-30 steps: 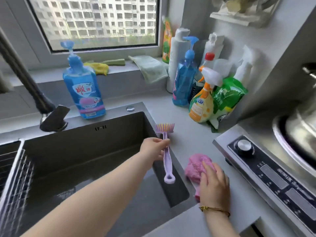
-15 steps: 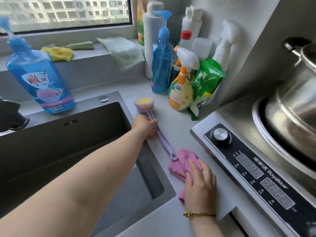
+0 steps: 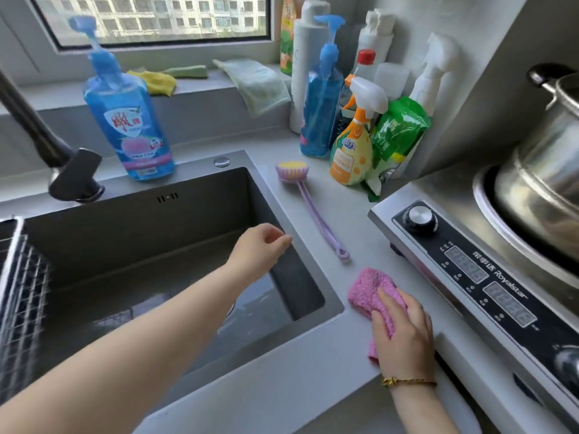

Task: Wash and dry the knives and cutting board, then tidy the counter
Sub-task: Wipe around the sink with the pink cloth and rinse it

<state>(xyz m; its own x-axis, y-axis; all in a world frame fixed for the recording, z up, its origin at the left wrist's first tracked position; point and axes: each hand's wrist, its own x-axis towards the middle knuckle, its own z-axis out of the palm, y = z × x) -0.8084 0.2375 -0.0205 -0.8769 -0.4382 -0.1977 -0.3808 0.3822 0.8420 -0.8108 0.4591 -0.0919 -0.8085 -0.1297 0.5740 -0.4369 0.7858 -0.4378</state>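
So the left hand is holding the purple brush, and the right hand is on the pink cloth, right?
Not quite. The head view shows the left hand holding nothing, above the sink, apart from the purple dish brush, which lies on the counter. The right hand does rest on the pink cloth.

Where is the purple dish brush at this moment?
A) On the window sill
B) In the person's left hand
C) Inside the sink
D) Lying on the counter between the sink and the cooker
D: the purple dish brush lies flat on the counter between the sink and the cooker, and the left hand is apart from it, holding nothing.
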